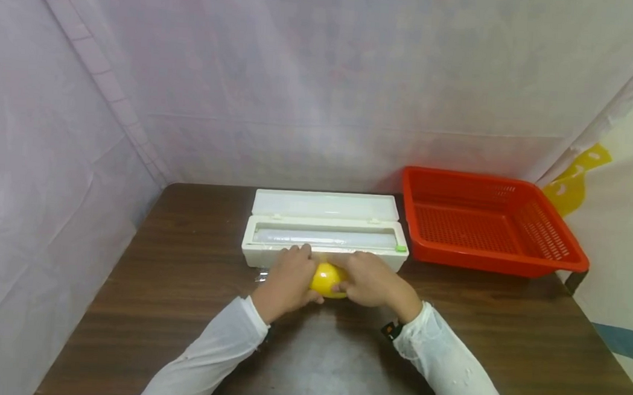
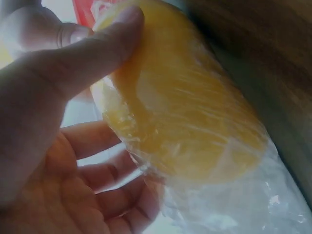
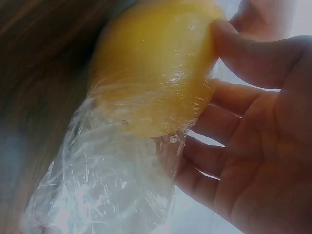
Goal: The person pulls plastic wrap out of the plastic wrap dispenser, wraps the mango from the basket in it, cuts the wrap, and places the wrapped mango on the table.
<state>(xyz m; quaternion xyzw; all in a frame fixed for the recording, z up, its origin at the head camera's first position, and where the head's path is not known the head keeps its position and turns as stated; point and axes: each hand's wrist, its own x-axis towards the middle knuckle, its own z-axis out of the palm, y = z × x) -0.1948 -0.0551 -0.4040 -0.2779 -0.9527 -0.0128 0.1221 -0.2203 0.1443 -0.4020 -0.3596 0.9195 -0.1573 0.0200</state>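
Beside the box [image 1: 326, 223], both hands [image 1: 288, 278] [image 1: 371, 279] grip a yellow object [image 1: 326, 278]; only wrist views show film [image 3: 122, 170] wrapping it

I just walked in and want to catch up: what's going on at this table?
A person's left hand and right hand together hold a smooth, rounded yellow object; exactly what it is, I can't tell. Clear plastic film covers part of it and extends beyond it, so it is probably being wrapped. Just behind is a white film dispenser with its lid open. A red plastic basket sits to the right.
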